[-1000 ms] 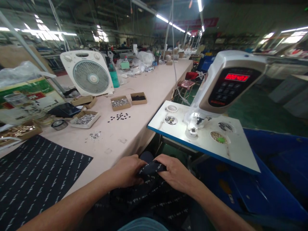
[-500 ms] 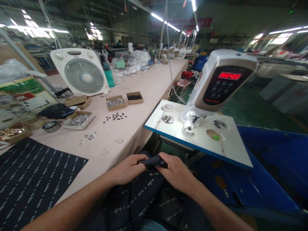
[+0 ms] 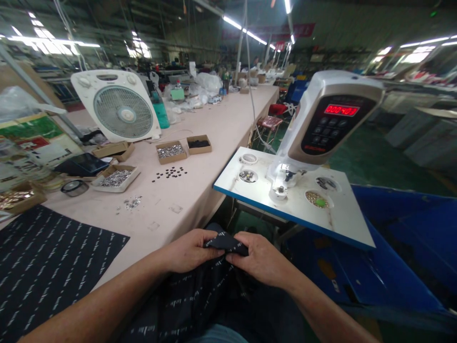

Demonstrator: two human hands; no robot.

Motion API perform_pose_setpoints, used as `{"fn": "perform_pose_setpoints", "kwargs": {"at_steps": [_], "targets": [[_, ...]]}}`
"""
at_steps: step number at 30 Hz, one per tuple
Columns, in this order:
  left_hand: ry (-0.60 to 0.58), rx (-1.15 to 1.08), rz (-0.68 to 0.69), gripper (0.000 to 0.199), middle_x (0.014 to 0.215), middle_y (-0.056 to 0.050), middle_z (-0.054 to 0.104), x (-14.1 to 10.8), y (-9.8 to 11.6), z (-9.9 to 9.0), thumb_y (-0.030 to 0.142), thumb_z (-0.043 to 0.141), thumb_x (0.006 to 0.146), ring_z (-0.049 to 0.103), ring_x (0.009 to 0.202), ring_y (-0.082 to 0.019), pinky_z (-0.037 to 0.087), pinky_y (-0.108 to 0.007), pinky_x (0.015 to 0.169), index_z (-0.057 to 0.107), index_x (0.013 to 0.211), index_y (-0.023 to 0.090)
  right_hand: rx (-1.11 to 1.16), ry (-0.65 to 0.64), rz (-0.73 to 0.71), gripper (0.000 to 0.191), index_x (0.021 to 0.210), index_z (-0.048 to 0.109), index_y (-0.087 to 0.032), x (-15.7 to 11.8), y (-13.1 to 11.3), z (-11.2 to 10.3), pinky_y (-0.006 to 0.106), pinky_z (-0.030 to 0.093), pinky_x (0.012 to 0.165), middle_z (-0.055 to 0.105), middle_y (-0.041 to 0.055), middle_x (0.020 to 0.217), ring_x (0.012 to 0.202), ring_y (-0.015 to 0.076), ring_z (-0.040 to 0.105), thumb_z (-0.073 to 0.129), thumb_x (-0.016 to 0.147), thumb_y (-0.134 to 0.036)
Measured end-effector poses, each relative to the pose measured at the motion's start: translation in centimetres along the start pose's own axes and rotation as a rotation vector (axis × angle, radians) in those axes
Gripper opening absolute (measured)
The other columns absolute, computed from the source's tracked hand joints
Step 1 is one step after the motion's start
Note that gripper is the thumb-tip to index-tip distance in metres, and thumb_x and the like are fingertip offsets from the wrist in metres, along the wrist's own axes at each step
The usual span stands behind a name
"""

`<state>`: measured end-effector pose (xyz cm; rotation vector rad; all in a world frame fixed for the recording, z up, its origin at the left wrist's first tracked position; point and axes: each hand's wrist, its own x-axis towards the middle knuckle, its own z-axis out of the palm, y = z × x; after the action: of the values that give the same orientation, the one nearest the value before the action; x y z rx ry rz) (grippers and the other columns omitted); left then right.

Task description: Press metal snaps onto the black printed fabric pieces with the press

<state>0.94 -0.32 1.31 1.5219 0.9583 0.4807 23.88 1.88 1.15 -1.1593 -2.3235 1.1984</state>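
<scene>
Head — hands (image 3: 189,250) (image 3: 262,259) pinching cloth (image 3: 228,242), box (image 3: 173,159) of silver pieces (image 3: 171,151)

A long worktop (image 3: 217,128) with a pinkish covering runs away into the room. A white box fan (image 3: 123,110) stands on it beside a teal bottle (image 3: 161,115). Nearer sit a shallow box (image 3: 173,159) of silvery pieces, a box (image 3: 200,151) of dark ones and a pale tray (image 3: 131,178). Dark discs (image 3: 172,173) and silvery bits (image 3: 133,203) lie loose, near a tape roll (image 3: 74,187). Dark printed cloth (image 3: 59,257) covers the near left part.
</scene>
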Motion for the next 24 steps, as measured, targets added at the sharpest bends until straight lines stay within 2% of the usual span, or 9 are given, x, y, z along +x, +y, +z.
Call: {"fn": "perform_pose_setpoints", "kwargs": {"at_steps": [3, 7, 10, 17, 24], "targets": [[0.039, 0.114, 0.023, 0.026, 0.095, -0.002, 0.070, -0.3, 0.4, 0.2, 0.038, 0.060, 0.091, 0.060, 0.088, -0.019, 0.047, -0.030, 0.082, 0.071, 0.101, 0.016, 0.043, 0.040, -0.013, 0.007, 0.081, 0.064, -0.018, -0.2, -0.1, 0.2, 0.024, 0.037, 0.069, 0.066, -0.0023, 0.082, 0.076, 0.0148, 0.060, 0.069, 0.086, -0.019], [-0.040, 0.222, -0.044, 0.032, 0.096, -0.001, 0.073, -0.8, 0.3, -0.1, 0.040, 0.070, 0.083, 0.063, 0.088, -0.021, 0.048, -0.029, 0.081, 0.074, 0.106, 0.019, 0.090, 0.007, -0.012, 0.009, 0.082, 0.064, -0.019, -0.6, -0.8, 0.2, 0.024, 0.037, 0.067, 0.068, -0.0026, 0.081, 0.076, 0.0146, 0.062, 0.066, 0.090, -0.022], [-0.062, 0.240, -0.084, 0.026, 0.091, 0.002, 0.074, -0.7, -0.3, -0.5, 0.038, 0.072, 0.081, 0.064, 0.085, -0.020, 0.047, -0.028, 0.078, 0.077, 0.100, 0.021, 0.102, -0.019, 0.003, 0.012, 0.081, 0.065, -0.019, -0.6, -1.1, 0.3, 0.023, 0.037, 0.064, 0.066, -0.0026, 0.078, 0.073, 0.0144, 0.061, 0.064, 0.092, -0.025], [-0.097, -0.116, -0.138, 0.013, 0.079, 0.005, 0.070, -0.2, -1.6, -0.2, 0.027, 0.074, 0.077, 0.058, 0.074, -0.013, 0.044, -0.024, 0.074, 0.077, 0.088, 0.020, 0.095, -0.014, 0.080, 0.006, 0.077, 0.063, -0.018, -0.3, -0.5, 0.5, 0.023, 0.036, 0.059, 0.062, -0.0039, 0.072, 0.069, 0.0136, 0.059, 0.066, 0.082, -0.020], [-0.050, -0.397, -0.266, 0.022, 0.076, 0.002, 0.071, 0.0, -2.4, 0.4, 0.022, 0.080, 0.065, 0.058, 0.069, -0.012, 0.045, -0.025, 0.073, 0.078, 0.086, 0.015, 0.126, -0.009, 0.138, 0.007, 0.077, 0.064, -0.018, 0.5, -0.3, 0.5, 0.022, 0.036, 0.059, 0.062, -0.0032, 0.072, 0.070, 0.0142, 0.058, 0.064, 0.083, -0.022]]}}
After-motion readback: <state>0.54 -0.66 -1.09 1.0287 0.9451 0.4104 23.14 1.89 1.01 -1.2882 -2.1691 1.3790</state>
